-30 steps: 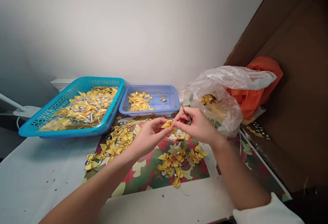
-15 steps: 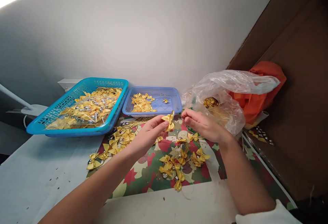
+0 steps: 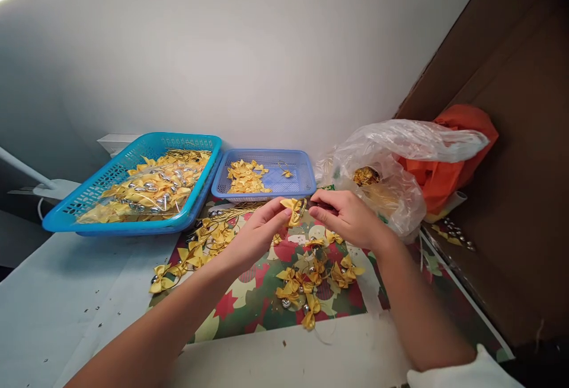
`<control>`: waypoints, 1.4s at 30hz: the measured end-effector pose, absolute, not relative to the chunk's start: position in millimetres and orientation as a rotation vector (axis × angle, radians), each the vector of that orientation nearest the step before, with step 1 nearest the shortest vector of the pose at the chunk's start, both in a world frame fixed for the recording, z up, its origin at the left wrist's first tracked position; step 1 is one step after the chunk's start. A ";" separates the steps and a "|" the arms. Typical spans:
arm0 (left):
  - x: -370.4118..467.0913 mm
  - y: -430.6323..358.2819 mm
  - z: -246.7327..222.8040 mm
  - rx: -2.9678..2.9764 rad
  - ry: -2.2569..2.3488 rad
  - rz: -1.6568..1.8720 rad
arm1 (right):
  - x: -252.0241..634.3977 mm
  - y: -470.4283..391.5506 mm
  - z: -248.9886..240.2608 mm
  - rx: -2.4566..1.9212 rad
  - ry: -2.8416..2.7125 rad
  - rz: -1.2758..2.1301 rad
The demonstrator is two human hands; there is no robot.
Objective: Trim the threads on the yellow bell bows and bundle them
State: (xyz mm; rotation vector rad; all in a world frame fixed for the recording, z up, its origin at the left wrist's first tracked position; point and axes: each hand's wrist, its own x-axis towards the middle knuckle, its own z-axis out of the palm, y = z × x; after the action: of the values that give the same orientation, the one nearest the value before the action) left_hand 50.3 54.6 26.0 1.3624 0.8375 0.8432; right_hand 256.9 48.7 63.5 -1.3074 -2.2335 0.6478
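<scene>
My left hand (image 3: 258,233) pinches a yellow ribbon bow (image 3: 292,212) between thumb and fingertips, above the patterned sheet. A loop of thin gold cord stands out from the bow's right side. Just right of that loop is my right hand (image 3: 347,215), with thumb and index finger apart and nothing visible between them; its other fingers are curled and partly hidden. Below the hands lie several finished-looking bows with gold cord and silver bells (image 3: 306,284). More yellow bows with cord (image 3: 216,237) are heaped beside my left forearm.
A turquoise basket (image 3: 62,217) heaped with bows and silver bells stands at left. Behind my hands, a blue-violet basket (image 3: 306,169) holds loose bows. A clear plastic bag (image 3: 400,139) and an orange bag (image 3: 471,133) sit at right by a brown cardboard panel (image 3: 511,157).
My right thumb and index finger have parted from their earlier pinch near the cord. The bow in my left hand has turned slightly, its loop now leaning to the right.
</scene>
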 end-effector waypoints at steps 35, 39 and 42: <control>53.8 52.5 32.2 1.312 0.881 0.803 | 243.8 53.1 52.0 -1.354 -2.246 0.516; 53.6 52.9 31.9 1.297 0.887 0.821 | 245.8 53.6 54.4 -1.380 -2.212 0.541; 53.1 53.8 30.5 1.298 0.885 0.828 | 252.1 53.7 57.6 -1.398 -2.211 0.604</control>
State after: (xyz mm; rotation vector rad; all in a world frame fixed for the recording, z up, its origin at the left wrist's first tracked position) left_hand 53.1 53.8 30.5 1.2983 0.8851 0.8285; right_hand 252.1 53.7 57.6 -1.3983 -2.2111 0.6045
